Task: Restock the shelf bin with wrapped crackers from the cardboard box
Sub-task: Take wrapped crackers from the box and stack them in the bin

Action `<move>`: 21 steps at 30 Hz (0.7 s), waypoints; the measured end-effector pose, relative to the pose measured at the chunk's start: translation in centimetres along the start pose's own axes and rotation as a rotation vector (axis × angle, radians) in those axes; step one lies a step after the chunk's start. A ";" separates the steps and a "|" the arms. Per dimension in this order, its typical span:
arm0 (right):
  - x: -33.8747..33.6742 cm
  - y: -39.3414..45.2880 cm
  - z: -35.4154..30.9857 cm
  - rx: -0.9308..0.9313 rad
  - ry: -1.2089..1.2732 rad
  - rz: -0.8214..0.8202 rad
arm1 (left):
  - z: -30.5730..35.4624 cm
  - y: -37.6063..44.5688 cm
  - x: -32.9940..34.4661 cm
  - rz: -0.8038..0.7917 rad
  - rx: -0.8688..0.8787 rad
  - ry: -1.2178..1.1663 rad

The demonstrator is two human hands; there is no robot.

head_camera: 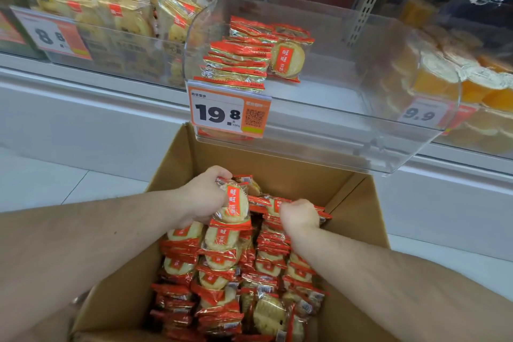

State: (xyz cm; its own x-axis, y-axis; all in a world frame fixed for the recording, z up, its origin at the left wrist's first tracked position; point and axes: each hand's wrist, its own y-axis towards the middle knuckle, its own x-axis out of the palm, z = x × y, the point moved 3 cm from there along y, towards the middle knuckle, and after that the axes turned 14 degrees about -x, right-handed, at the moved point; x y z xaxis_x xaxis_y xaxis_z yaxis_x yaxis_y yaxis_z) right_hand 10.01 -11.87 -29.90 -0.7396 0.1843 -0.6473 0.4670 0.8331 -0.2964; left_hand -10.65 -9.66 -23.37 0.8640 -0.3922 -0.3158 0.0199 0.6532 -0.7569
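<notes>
Below the shelf edge, seen from the head camera, an open brown cardboard box [177, 164] stands on the pale tiled floor [55, 183], packed with rows of round crackers in clear wrappers with red and gold ends [222, 266]; most stand on edge in stacks that run from the near side of the box toward the shelf. The left hand [205, 197] has its grip curled round a small bunch of these packets [234, 204], lifted just above the stacks, the front packet upright with its printed face turned toward the right hand and its long axis roughly vertical. The right hand [299, 216] is knuckles-up at the far right of the box, fingers bent down and closed over the tops of packets [273, 205] there; how many it grasps cannot be told. Above the box, a clear plastic shelf bin with a curved front [361, 130] juts out from the white shelf [83, 97]. It holds a short leaning stack of the same red-wrapped crackers [238, 64] at its left side, with one packet face-out behind them, and bare bin floor to the right. An orange and white price tag reading 19.8 [229, 112] hangs on the bin front. Neighbouring bins hold yellow pastries in clear bags [116, 11] to the left and orange and yellow packaged snacks [444, 75] to the right.
</notes>
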 end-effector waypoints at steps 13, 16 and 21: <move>1.7 4.4 6.0 0.173 -0.199 -0.132 | 0.0 -0.1 -1.2 0.036 0.099 0.041; -0.8 1.1 4.4 0.188 0.065 -0.129 | 0.4 -0.8 -1.0 0.066 0.116 0.032; -6.2 -6.8 0.6 0.097 0.359 -0.352 | 0.3 -1.8 0.2 0.014 0.071 -0.003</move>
State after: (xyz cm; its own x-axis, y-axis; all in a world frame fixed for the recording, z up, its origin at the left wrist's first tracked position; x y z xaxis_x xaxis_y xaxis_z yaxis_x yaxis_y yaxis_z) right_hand 11.76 -19.00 -24.31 -0.9721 0.0830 -0.2194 0.1897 0.8280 -0.5276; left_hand -10.34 -10.71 -21.93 0.8658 -0.3811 -0.3242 0.0435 0.7027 -0.7101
